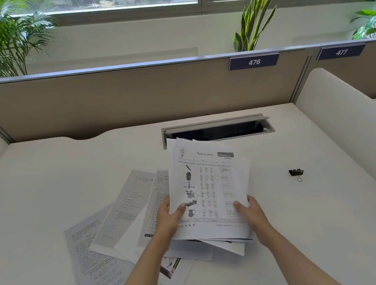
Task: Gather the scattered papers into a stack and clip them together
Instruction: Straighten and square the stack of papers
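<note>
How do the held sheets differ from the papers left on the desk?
The held sheets are lifted, gripped by the left hand and right hand; the desk papers lie flat. The held sheets are roughly bunched; the desk papers are fanned apart. Both are printed white sheets, unclipped.

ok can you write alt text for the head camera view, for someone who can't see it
A person's left hand and right hand hold a loose stack of papers, a worksheet on top, above a white desk. More papers lie fanned out on the left, and a black binder clip sits alone on the right.
</note>
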Demonstrator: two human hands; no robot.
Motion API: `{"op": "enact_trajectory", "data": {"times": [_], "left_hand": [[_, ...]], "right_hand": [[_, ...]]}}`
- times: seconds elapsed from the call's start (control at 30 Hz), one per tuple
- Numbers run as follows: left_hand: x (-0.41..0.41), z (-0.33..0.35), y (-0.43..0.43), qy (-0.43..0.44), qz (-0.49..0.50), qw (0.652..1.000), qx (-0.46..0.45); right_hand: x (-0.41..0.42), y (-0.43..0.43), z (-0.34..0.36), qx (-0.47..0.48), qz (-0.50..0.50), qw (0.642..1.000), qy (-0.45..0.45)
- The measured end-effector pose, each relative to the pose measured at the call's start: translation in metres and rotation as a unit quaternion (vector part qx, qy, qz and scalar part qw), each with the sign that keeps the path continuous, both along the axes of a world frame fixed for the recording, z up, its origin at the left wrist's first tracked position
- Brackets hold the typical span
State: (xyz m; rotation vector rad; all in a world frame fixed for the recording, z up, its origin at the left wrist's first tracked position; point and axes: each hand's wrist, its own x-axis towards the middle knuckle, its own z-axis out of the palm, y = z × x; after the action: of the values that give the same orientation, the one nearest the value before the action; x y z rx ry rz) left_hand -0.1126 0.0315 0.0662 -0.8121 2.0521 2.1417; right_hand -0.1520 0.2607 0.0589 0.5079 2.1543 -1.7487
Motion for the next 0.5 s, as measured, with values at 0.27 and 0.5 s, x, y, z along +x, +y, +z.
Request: {"op": "enact_trajectory", "data": {"times": [0.27,0.5], "left_hand": [[0.017,0.0,-0.019,0.015,-0.073,0.994,-0.08],[0.028,-0.018,-0.049,-0.192,-0.074,0.859,-0.469]], "right_hand": [[0.008,-0.001,0.001,-0.026,0.007,0.999,0.028],[0.013,0.001,-0.002,0.003,0.002,0.999,0.053]]}}
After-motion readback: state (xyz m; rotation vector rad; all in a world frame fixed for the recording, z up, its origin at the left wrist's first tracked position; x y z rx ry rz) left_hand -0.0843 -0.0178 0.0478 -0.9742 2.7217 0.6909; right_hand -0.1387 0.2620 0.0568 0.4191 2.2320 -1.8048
